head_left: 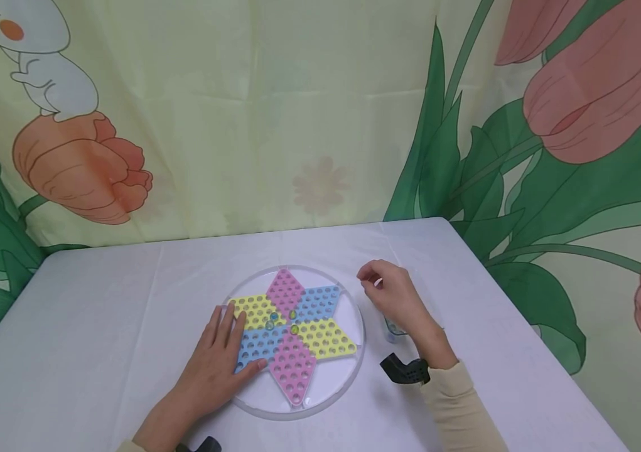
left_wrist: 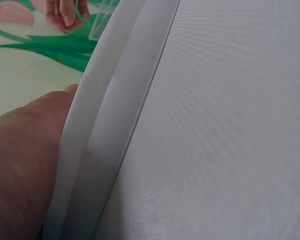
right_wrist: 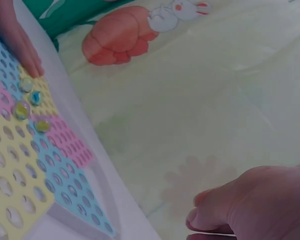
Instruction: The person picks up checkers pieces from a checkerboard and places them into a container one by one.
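A round white tray [head_left: 348, 370] holds a star-shaped peg board [head_left: 292, 364] with pink, yellow and blue points. Several glass marbles [head_left: 294, 329] sit in holes near its centre; the right wrist view shows these marbles [right_wrist: 22, 109] too. My left hand [head_left: 215, 358] lies flat with straight fingers on the board's left side, over a blue point. From the left wrist view, that hand [left_wrist: 20, 165] is pressed against the tray rim [left_wrist: 90, 130]. My right hand [head_left: 382, 292] hovers to the right of the tray, its curled fingers pinching a small pale thing that looks like a marble.
A small clear container [head_left: 392, 326] stands on the white table [head_left: 100, 314] under my right hand, close to the tray's right edge. A cloth backdrop [head_left: 320, 125] printed with tulips and a rabbit hangs right behind the table. The table's right edge lies near my right arm.
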Motion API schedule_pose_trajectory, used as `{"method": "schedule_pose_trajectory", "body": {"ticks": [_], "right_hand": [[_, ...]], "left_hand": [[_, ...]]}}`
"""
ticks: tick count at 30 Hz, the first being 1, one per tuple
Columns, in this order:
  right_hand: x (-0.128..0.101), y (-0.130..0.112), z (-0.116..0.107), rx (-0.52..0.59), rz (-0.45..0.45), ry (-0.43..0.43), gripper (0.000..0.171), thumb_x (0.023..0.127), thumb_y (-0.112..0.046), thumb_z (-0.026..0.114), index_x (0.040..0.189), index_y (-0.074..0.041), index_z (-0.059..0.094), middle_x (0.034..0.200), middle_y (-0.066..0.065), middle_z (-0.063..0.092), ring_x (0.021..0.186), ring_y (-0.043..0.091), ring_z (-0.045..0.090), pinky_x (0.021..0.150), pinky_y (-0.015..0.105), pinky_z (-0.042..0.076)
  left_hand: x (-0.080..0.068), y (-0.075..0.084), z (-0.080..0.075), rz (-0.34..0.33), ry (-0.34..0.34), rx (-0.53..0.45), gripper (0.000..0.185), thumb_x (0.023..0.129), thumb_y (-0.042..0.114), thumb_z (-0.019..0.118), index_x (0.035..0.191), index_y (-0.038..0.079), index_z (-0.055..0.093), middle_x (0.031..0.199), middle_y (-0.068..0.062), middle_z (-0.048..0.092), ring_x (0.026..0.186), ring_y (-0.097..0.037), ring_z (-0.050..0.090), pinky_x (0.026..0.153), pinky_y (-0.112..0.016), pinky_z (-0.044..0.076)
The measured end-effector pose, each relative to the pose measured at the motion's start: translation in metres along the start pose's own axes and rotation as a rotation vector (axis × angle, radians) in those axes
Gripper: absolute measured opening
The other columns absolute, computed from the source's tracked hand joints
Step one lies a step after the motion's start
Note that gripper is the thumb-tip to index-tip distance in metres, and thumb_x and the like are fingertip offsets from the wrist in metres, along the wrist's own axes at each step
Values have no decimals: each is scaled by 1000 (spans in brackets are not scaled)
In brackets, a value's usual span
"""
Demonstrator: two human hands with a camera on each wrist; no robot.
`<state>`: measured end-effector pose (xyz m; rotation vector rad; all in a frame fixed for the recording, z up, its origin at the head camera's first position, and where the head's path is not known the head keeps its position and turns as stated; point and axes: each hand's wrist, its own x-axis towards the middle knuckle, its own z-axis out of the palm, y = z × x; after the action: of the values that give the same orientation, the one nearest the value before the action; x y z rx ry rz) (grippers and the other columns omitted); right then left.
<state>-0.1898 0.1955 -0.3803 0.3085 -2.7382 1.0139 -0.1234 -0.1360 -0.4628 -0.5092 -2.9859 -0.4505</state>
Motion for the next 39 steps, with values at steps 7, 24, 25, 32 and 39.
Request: {"method": "schedule_pose_trajectory", "body": {"ticks": [7,24,25,32,39], "right_hand": [[2,-7,14,37,-62,-24,11,90,-2,67,99,-8,71,93,3,70,84,15,61,73,28,54],[2,-28,42,140,-209,-94,11,89,1,67,97,-6,69,92,4,70,81,11,60,70,23,54],[1,-30,44,146,-209,-105,11,89,1,67,98,-6,69,92,4,70,81,11,61,71,23,54],[-2,-37,57,168,-223,-202,11,90,1,66,100,-4,70,95,4,70,85,12,62,74,22,55],[-6,-45,69,168,-258,-293,9,91,-1,65,98,-4,69,93,3,69,84,11,60,75,22,54]], "left_hand": [[0,0,1,1,0,-5,98,90,68,53,155,1,25,165,-23,12,153,-44,6,120,-59,19],[1,1,1,-8,-2,3,98,90,68,54,156,1,25,165,-22,11,153,-43,6,121,-58,18],[1,1,1,-8,-1,3,98,90,68,54,156,1,25,165,-22,11,153,-43,6,121,-58,18],[2,1,1,-15,-3,-4,98,90,67,54,155,1,26,165,-22,12,153,-43,6,120,-58,19],[2,1,2,-8,3,6,97,89,67,55,155,1,26,165,-22,12,153,-43,6,121,-58,18]]}}
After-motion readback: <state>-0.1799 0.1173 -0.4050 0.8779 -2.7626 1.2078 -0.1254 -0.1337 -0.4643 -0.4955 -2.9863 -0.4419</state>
